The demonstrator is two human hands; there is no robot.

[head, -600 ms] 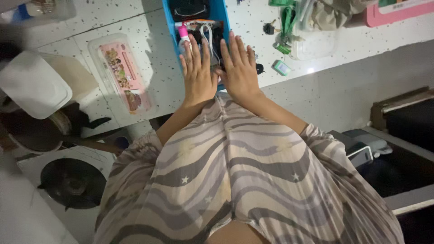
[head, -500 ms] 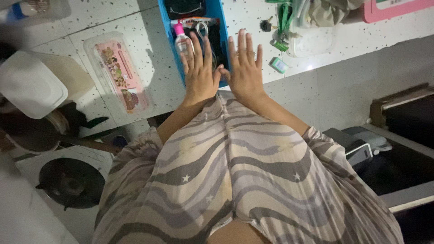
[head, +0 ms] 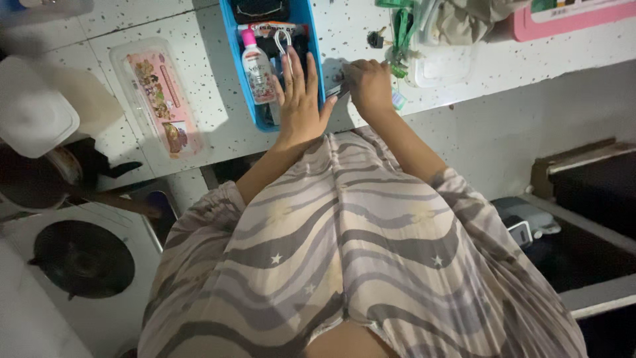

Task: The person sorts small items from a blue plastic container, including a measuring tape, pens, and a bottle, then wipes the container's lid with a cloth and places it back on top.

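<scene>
My left hand lies flat, fingers apart, over the near end of a blue tray on the speckled white counter. The tray holds a clear bottle with a pink cap, a white cable and dark items. My right hand is on the counter just right of the tray. Its fingers are bunched on a small thin grey thing at the tray's edge, too small to identify.
Keys, a green lanyard, a clear plastic tub and a pink box lie to the right. At left are a clear lidded box with a pink card and a white container. A washing machine stands below.
Both hands were flat and spread over the tray. The right hand has since moved right onto the counter and curled its fingers shut. The left hand stays flat on the tray.
</scene>
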